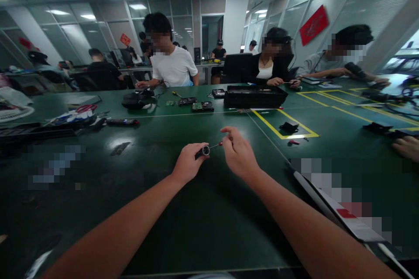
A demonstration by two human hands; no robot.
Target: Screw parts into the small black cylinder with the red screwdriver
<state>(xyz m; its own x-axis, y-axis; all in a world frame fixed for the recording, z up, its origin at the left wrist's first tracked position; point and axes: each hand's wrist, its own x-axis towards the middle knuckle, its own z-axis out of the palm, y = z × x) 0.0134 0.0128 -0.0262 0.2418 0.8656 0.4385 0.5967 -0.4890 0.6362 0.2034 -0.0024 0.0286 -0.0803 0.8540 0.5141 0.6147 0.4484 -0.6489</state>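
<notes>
My left hand (pixel 188 163) is closed around a small dark cylindrical part (pixel 206 150) with a pale ring at its end, which faces me. Its exact kind is too small to tell. Just to the right, my right hand (pixel 238 150) pinches a thin screwdriver (pixel 220 144) by its reddish handle. The metal shaft points left at the cylindrical part; whether the tip touches it I cannot tell. Both hands are held over the middle of the green table (pixel 196 213).
A long black housing (pixel 255 96) and opened hard drives (pixel 203 107) lie farther back. Left are a dark pen-like tool (pixel 122 122) and red-handled scissors (pixel 86 108). A small black bracket (pixel 289 127) sits within yellow tape. Several co-workers sit around; one person's hand (pixel 407 146) reaches in at right.
</notes>
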